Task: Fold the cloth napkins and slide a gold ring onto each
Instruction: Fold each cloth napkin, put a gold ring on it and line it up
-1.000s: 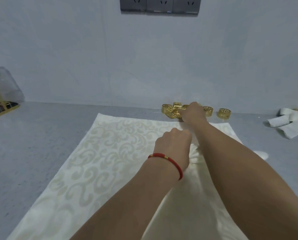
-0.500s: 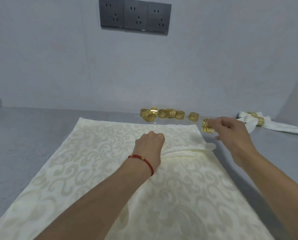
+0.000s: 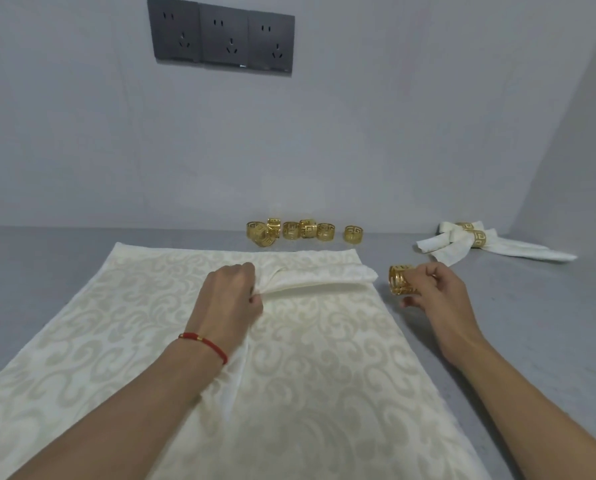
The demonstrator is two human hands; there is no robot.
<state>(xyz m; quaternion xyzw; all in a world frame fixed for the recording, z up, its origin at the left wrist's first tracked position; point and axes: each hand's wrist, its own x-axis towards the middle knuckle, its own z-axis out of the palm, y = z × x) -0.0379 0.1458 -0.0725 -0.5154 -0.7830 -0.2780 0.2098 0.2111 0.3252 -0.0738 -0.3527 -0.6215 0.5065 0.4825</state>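
2 closed grips (image 3: 232, 296) (image 3: 431, 292) — napkin (image 3: 310, 282), ring (image 3: 401, 279)

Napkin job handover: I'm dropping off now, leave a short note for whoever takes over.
Left hand grips the gathered napkin on the spread cloth.
Right hand pinches a gold ring just off the napkin's tip, not yet on.
Spare rings sit by the wall.
Done: ringed napkins far right.
Left: slide this ring on.
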